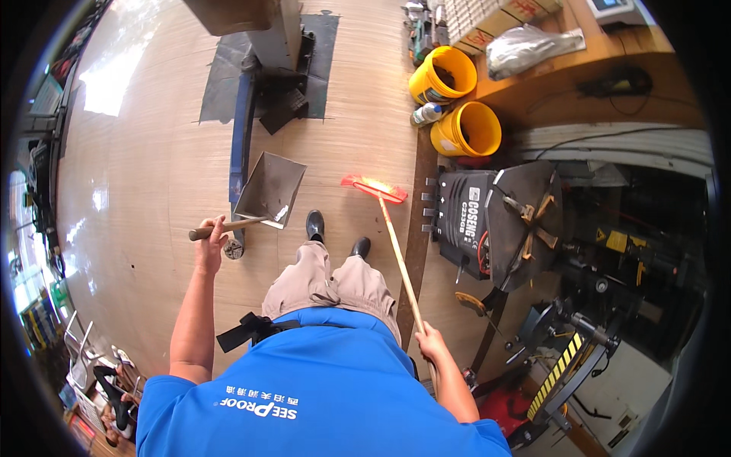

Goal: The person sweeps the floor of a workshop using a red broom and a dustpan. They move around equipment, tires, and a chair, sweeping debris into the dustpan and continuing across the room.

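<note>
My left hand (pixel 212 242) is closed round the wooden handle of a grey metal dustpan (pixel 268 183), whose pan is out ahead of my feet with some debris in it. In my right hand (pixel 432 344) is the long wooden handle of a broom (pixel 397 255), held at a slant. Its red and yellow head (pixel 375 187) rests on the floor to the right of the dustpan, apart from it. A few dark specks lie on the floor just below the broom head.
Two yellow buckets (pixel 466 129) and a plastic bottle (pixel 426 114) stand ahead right, beside a wooden bench (pixel 525 84). A black wheel machine (pixel 495 221) is at my right. A blue and grey lift post (pixel 276 46) rises ahead. A person (pixel 114 396) sits at far left.
</note>
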